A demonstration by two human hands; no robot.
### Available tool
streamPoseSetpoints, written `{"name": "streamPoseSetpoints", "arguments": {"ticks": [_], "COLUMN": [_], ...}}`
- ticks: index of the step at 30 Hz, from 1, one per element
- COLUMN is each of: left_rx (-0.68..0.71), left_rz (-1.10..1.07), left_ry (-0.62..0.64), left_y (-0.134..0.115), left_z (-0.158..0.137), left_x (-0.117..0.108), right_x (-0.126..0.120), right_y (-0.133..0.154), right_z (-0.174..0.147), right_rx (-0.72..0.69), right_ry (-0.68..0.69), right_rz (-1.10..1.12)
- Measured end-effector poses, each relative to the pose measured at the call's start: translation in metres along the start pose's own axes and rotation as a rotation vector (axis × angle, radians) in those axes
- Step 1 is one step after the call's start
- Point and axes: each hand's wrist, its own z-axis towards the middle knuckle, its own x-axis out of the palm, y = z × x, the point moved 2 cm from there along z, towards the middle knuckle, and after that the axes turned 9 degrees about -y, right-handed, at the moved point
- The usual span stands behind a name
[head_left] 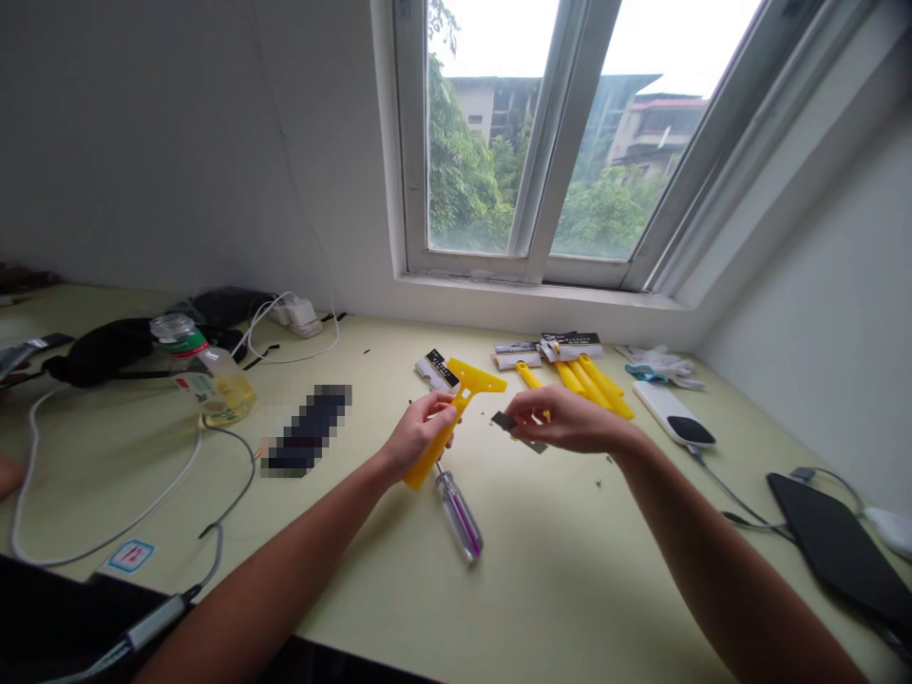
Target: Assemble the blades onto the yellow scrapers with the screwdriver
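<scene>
The left hand (pixel 427 425) is closed around the yellow scraper (pixel 476 377) in mid-frame, head uppermost. Just right of it, the right hand (pixel 552 418) pinches a thin dark plate (pixel 503 421), probably a blade, apart from that head. I'd call this step handling the plate beside the scraper; the next move calls for a steady handle and fingertips clear of any edge. A screwdriver (pixel 460 515) lies lower centre.

The head camera looks forward and down from close over the table (pixel 570 589), facing the window (pixel 561 142).
</scene>
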Motion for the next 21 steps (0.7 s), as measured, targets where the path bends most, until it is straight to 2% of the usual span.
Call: {"name": "streamPoseSetpoints", "arguments": {"ticks": [4,9,15,21], "left_rx": [-0.036,-0.067,-0.083,0.013], "left_rz": [-0.118,-0.15,-0.098,-0.069], "left_ry": [0.099,0.091,0.066,-0.021], "left_y": [-0.006,-0.018,-0.013,-0.002], "left_z": [-0.007,-0.015,-0.026,-0.035], "left_x": [0.006,0.012,0.026,0.041], "right_x": [-0.03,-0.042,-0.022,0.011], "right_y": [0.01,0.013,0.02,0.022], "right_z": [-0.016,-0.028,-0.013,0.014], "right_rx": [-0.065,-0.083,-0.074,-0.061], "right_ry": [-0.224,-0.473,-0.629,-0.71], "right_rz": [0.118,0.376,0.748,0.903]}}
